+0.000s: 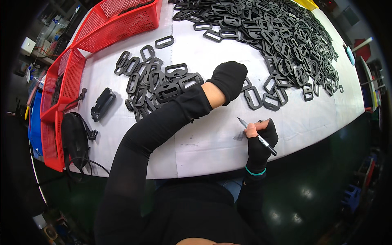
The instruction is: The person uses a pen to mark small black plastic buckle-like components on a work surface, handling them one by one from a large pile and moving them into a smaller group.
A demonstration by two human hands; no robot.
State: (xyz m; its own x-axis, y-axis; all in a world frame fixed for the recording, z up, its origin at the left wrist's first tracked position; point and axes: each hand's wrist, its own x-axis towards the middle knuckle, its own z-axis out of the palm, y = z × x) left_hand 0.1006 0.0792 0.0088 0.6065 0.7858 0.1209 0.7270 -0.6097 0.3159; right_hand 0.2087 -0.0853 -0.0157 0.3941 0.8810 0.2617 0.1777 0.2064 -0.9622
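My right hand, in a black fingerless glove with a teal band at the wrist, grips a grey marker pen. Its dark tip points up and left, over the white-covered table. Farther off, my left hand reaches across in a black glove, at the near edge of the black rectangular plastic frames. The back of that hand hides its fingers, so a hold on anything does not show. Beside its wrist lies a loose cluster of the frames. More frames lie just to its right.
A large heap of the same frames covers the far right of the table. Red perforated baskets line the left side. A black clamp-like device and a black pouch with a cord lie at the left.
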